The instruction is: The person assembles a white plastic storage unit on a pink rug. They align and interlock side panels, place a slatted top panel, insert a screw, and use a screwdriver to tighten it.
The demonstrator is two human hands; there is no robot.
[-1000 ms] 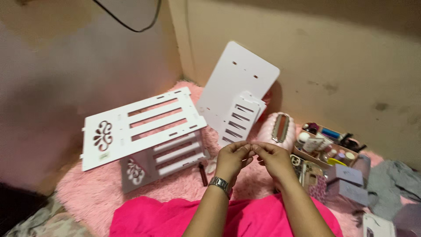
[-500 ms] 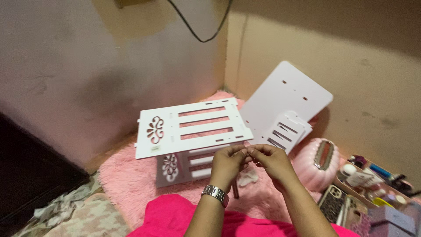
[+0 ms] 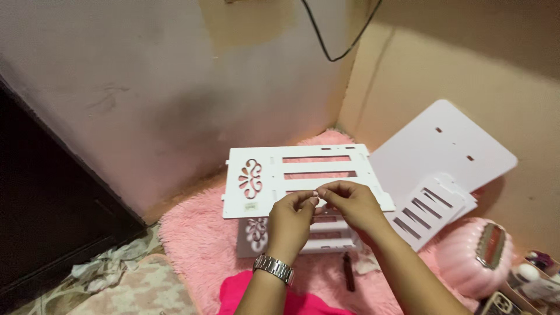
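Both hands meet above the near edge of the fluffy pink rug (image 3: 198, 251), in front of the stacked white panels. The left hand (image 3: 291, 219), which wears a silver metal wristwatch (image 3: 273, 268), has thumb and forefinger pinched together; the right hand (image 3: 353, 204) mirrors it, fingertips touching those of the left. Each grip is closed almost fully on something very small held between the fingertips; the item itself is too small to identify, though it is probably a fitting or its wrapping.

Directly behind the hands lies a flat white slotted board with a scroll cut-out (image 3: 297, 178), resting on top of a second white cut-out board (image 3: 303, 233) near the middle of the rug. A large plain white board with small holes (image 3: 443, 146) leans against the beige wall (image 3: 466, 76) at the far right edge of the rug, with a smaller white slatted panel (image 3: 434, 204) propped against it. A slim dark stick-shaped tool (image 3: 349, 271) lies on the rug just beside the right forearm. A pink pumpkin-shaped case (image 3: 472, 256) sits at the right edge.

Judgement: the step in hand appears to be preparing a small part for the panel assembly. The next move calls for a fine two-handed pinch, kept steady and close over the rug so that a dropped piece is not lost in the pile.
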